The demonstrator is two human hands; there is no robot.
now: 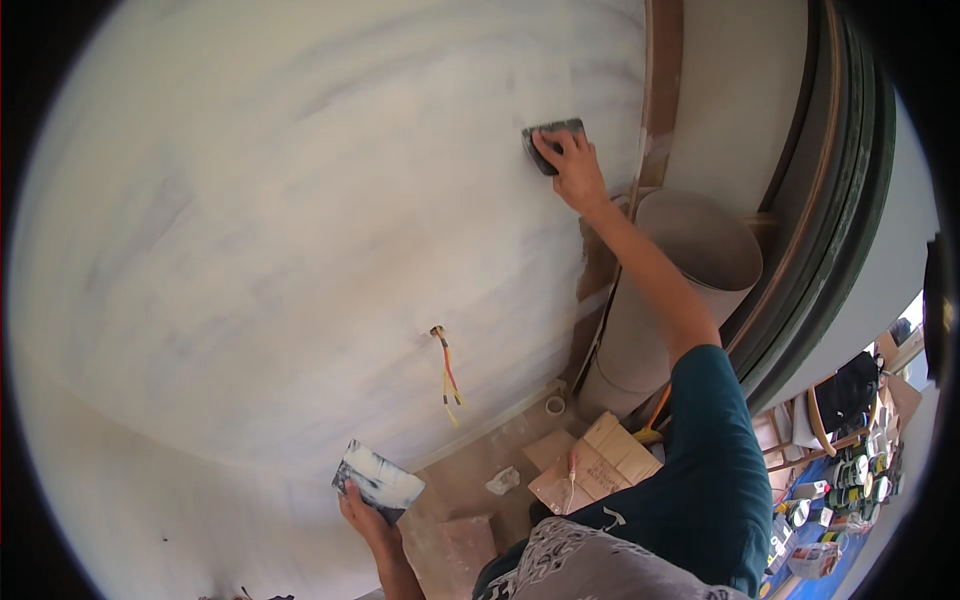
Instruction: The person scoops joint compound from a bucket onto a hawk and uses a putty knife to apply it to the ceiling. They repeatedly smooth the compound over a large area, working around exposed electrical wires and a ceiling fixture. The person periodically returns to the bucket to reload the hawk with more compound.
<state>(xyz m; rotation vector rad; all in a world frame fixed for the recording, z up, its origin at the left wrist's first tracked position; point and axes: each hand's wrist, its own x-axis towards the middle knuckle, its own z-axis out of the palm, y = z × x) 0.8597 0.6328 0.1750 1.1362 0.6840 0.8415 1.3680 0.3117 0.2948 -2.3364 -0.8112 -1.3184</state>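
A pale wall [270, 170] with cloudy white and grey patches fills most of the view. High at the right of it, my right hand [568, 170] grips a dark flat spreader [540, 134] that lies against the wall surface. Low in the middle, my left hand [365, 517] holds a flat rectangular blade [385, 475] smeared with white paste and dark marks. Between my hands, yellow and red wires [448, 370] hang from a hole in the wall.
A large upright roll [650, 310] stands in the right corner beside dark curved trim [850, 200]. Cardboard [590, 470] and a tape roll [555, 405] lie on the floor [460, 450]. Several cans [850, 475] and a chair [835, 400] are at the far right.
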